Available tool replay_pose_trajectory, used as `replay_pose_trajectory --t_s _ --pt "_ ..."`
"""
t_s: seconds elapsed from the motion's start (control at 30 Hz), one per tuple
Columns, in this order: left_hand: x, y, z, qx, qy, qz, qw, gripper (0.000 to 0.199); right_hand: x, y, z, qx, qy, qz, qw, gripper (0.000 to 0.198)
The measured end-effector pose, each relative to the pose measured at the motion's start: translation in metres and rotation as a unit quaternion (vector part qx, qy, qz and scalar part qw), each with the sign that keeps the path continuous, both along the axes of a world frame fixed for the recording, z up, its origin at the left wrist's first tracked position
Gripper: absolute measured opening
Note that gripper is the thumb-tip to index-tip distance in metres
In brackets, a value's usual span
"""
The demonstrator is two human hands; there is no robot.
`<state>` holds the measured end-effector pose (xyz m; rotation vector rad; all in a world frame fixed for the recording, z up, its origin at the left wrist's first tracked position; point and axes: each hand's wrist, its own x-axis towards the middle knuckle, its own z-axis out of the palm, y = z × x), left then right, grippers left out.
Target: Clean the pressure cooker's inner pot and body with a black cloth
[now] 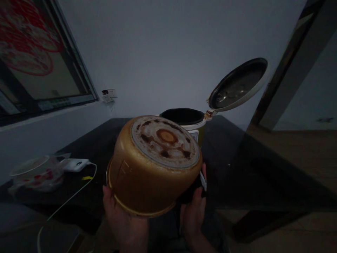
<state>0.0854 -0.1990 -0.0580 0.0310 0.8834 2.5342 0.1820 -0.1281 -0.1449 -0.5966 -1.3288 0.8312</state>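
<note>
A gold rice cooker inner pot (142, 182) is tipped so its stained underside faces up and toward me. My left hand (126, 221) grips its rim at the lower left, the fingers partly hidden by the pot. At the pot's right side, my right hand (194, 212) is closed on a dark cloth (190, 192) with a pale patch, held close against the pot. Behind the pot stands the rice cooker body (201, 130), its dark cavity showing. The hinged lid (240, 86) is raised to the right.
On the left of the dark table (250, 175) is a bowl in a plastic bag (39, 172). A white power bank (76, 164) with a white cable (71, 198) lies beside it, near a yellow scrap (86, 178). Wall sockets (109, 94) are at the back left.
</note>
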Motion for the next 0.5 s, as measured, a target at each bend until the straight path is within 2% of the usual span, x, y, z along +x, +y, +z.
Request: replay_pose_trajectory --t_s 0.1,0.17,0.23,0.3,0.4,0.5 --pt "0.010 -0.006 0.000 0.036 -0.009 -0.051 0.998 0.039 -0.002 -0.008 0.002 -0.010 0.039 -0.018 0.999 0.058" --pt "0.016 -0.010 -0.001 0.043 -0.018 -0.076 0.996 0.041 0.001 -0.013 0.002 0.034 0.026 -0.044 0.998 0.060" --pt "0.020 -0.014 -0.005 0.036 -0.021 -0.083 0.996 0.043 0.007 -0.016 0.003 0.122 -0.012 -0.075 0.990 0.059" --pt "0.023 -0.017 -0.014 0.032 -0.023 -0.075 0.996 0.044 0.014 -0.020 0.008 0.244 -0.065 -0.092 0.963 0.057" --pt "0.025 -0.021 -0.031 0.034 -0.023 -0.082 0.996 0.040 0.022 -0.022 0.025 0.401 -0.160 -0.068 0.900 0.053" --pt "0.031 -0.022 -0.044 0.036 -0.011 -0.118 0.992 0.039 0.026 -0.022 0.046 0.436 -0.216 -0.055 0.872 0.044"
